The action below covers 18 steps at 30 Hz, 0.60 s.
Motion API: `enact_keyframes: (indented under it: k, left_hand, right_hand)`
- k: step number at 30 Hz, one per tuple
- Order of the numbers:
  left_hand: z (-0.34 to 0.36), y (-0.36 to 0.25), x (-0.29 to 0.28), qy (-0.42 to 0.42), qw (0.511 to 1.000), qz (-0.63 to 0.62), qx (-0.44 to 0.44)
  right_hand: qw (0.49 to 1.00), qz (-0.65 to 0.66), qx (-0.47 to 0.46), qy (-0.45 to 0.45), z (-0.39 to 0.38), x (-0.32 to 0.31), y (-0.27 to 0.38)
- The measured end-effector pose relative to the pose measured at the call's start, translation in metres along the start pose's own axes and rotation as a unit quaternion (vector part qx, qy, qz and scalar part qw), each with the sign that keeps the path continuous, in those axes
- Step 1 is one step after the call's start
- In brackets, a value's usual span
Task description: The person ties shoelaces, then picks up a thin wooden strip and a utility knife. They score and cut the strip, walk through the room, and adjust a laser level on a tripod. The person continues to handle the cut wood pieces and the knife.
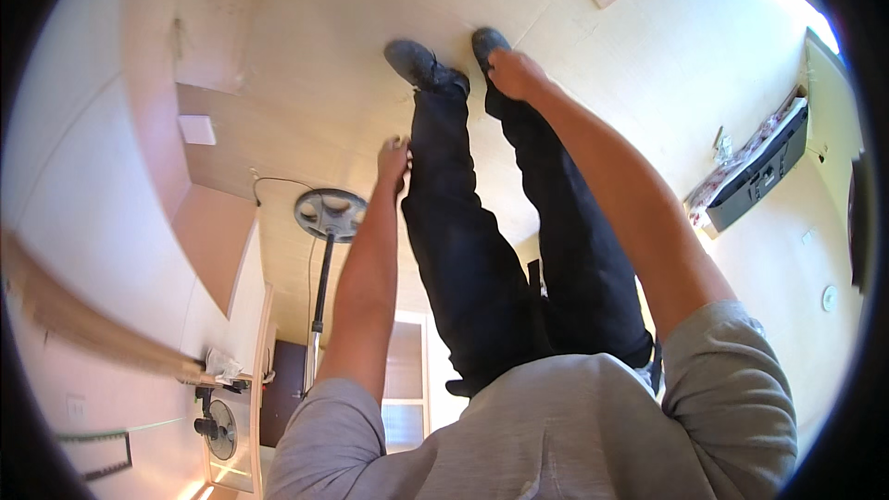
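My legs, in black trousers (477, 250), run up the middle of the head view to two dark shoes. At the shoe on the right (486, 39), my right hand (520, 74) is closed by the shoe's edge and the trouser hem. What its fingers hold, if anything, is hidden. Lower down, my left hand (394, 163) is beside the shin of the other trouser leg, its fingers curled in and slightly blurred. I cannot make out anything in it. The other shoe (412, 63) is turned outward, beyond that hand.
To the left stands a round dark base (331, 215) with a pole (323, 287) and a thin cable nearby. A pale cabinet (111, 176) curves along that side. A small white block (196, 130) lies near it. At right is a flat black panel (759, 174).
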State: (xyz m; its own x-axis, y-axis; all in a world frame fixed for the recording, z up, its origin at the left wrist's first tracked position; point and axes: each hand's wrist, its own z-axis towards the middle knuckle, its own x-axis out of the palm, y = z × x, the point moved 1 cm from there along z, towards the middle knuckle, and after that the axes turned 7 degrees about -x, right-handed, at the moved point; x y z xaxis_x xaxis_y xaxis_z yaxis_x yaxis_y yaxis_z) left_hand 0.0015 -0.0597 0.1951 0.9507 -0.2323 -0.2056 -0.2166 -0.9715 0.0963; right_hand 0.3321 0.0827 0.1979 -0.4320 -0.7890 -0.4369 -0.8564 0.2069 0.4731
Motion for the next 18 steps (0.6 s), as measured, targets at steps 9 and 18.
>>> enact_keyframes:
  k: [9,18]
  left_hand:
    - [-0.277,0.043,-0.037,-0.211,0.933,0.175,0.235]
    - [-0.395,0.091,-0.075,-0.043,0.96,-0.148,0.235]
  right_hand:
    - [0.985,-0.031,-0.144,-0.09,-0.208,-0.089,-0.044]
    - [0.959,0.239,0.153,-0.014,-0.327,-0.208,-0.079]
